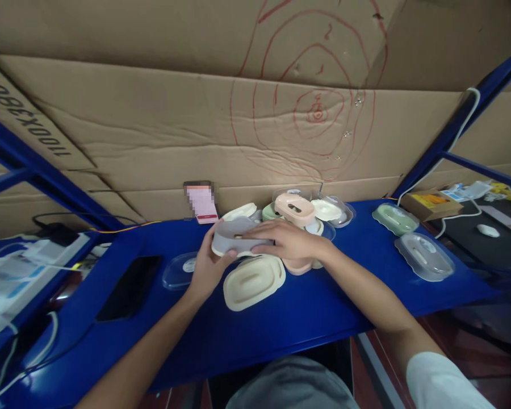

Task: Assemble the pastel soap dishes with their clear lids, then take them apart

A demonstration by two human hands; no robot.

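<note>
A grey oval plastic box with a pale rim along its bottom is held up between my hands. My left hand grips its left end, thumb along the near side. Over its right end lies my right hand, fingers across the top and thumb on the near wall. A cream oval tray lies just below the box on the blue table. Behind my right hand is a pile of plastic parts, with a peach oval cover uppermost. Another peach piece shows under my right wrist.
A clear lid and a black tablet-like slab lie to the left. A phone leans against the cardboard wall. At right sit a green packed piece and a clear-covered one. Blue posts flank the table.
</note>
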